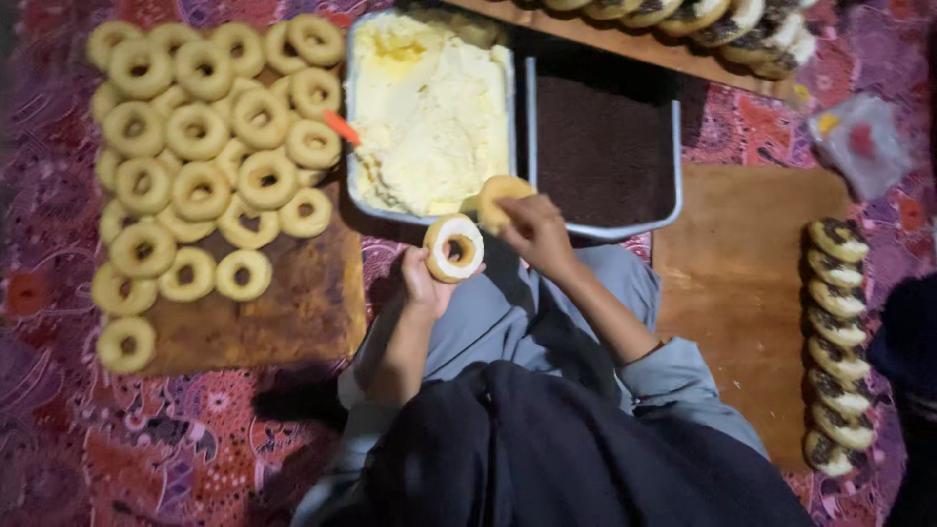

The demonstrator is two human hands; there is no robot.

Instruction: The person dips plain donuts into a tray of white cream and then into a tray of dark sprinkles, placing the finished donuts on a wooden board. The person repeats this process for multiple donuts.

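Patterned purple-and-red floor cloth (59, 429), edges cut off all round. Brown wooden board at left (293, 312), bearing heaped plain pale ring doughnuts (200, 132). Second bare wooden board at right (742, 273), column of chocolate-sprinkled filled doughnuts (836, 342) along its edge. Grey metal tray of pale yellow cream (429, 107), orange handle (342, 128) mostly buried. Grey metal tray of dark brown sprinkles (603, 146), contents hard to resolve. Clear crumpled plastic bag (859, 137), blurred, red and yellow patches inside. Left hand (426, 283) fingers closed round cream-topped doughnut half (454, 247), just below cream tray. Right hand (535, 229) fingers pinching plain doughnut half (500, 195).
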